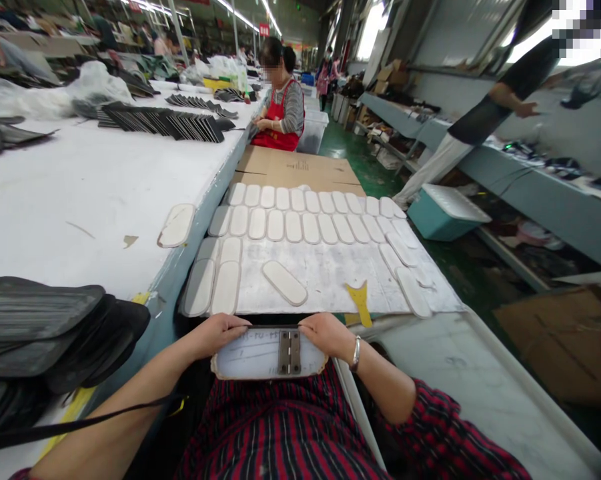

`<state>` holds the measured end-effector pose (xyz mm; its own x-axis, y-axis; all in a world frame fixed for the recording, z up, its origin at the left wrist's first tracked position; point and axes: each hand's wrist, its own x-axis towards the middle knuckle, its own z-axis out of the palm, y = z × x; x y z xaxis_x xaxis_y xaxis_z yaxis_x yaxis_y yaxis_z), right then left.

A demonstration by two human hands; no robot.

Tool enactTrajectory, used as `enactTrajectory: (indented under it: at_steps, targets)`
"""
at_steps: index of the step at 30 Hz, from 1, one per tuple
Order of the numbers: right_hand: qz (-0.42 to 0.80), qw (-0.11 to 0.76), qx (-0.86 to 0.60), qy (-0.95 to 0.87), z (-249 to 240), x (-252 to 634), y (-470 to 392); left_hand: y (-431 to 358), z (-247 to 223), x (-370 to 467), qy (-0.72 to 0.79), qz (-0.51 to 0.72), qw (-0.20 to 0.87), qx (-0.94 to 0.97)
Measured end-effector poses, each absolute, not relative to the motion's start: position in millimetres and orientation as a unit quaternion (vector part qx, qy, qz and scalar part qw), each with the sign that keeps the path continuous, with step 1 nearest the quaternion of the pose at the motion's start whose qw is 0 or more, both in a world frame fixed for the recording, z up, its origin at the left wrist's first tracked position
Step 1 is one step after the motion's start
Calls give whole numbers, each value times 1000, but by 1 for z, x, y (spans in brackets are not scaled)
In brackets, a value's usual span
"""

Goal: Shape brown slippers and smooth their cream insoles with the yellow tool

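Just in front of the striped shirt (275, 430), a pale board (255, 363) with a metal hinge (289, 352) on its right part is resting between two hands. The left hand (225, 333) is gripping its far edge near the left end, and the right hand (327, 335) is gripping that edge near the right end, just beside the hinge; the fingers of both are bending narrowly over the edge, holding the board. A bracelet (356, 353) is circling the right wrist. Over the left forearm a black strap (105, 417) is running, and beyond it a heap of dark flat pieces (40, 333) is lying on the white desk (95, 173).

Past the board, a yellow piece (361, 303) is lying at the near edge of a white sheet (330, 267). Left of it, a loose oval (285, 283) is lying aslant, and farther back rows of pale ovals (276, 225) are lying side by side. Another oval (177, 225) is resting on the desk's edge.

Farther off, a teal box (445, 212) is standing on the floor at right, cardboard (300, 167) is lying behind the sheet, and a person in a red apron (280, 113) is sitting beside the desk
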<state>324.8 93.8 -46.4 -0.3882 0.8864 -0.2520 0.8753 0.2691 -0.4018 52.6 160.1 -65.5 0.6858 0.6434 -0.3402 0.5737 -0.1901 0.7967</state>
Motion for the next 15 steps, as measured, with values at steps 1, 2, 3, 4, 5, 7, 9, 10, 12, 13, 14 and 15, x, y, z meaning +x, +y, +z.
enactTrajectory:
  at_steps: [1, 2, 3, 4, 5, 7, 9, 10, 12, 13, 14, 15]
  targets:
    - [243, 5, -552, -798, -46, 325, 94, 161, -66, 53, 395, 37, 503, 768]
    - [242, 1, -551, -799, -45, 325, 95, 161, -68, 53, 397, 38, 505, 765]
    - [241, -1, -551, -799, -46, 325, 95, 162, -69, 54, 400, 37, 506, 763]
    - [243, 1, -551, -798, -46, 326, 96, 163, -70, 54, 402, 33, 504, 764]
    - [250, 6, -548, -798, -47, 328, 97, 163, -70, 53, 405, 24, 500, 765]
    - [280, 31, -532, -798, -48, 333, 95, 163, -69, 51, 410, 4, 486, 772]
    - [308, 84, -520, -792, -47, 341, 89, 158, -63, 46, 413, 10, 458, 787]
    - [307, 119, -521, -788, -46, 344, 84, 154, -59, 43, 415, 32, 430, 801]
    - [279, 182, -526, -782, -41, 347, 70, 141, -48, 37, 404, 88, 356, 838]
    - [263, 196, -522, -787, -39, 347, 62, 133, -43, 35, 388, 108, 319, 858]
    - [251, 194, -509, -800, -37, 344, 54, 125, -39, 34, 364, 114, 288, 878]
    - [244, 175, -490, -818, -36, 341, 46, 116, -36, 34, 334, 103, 267, 898]
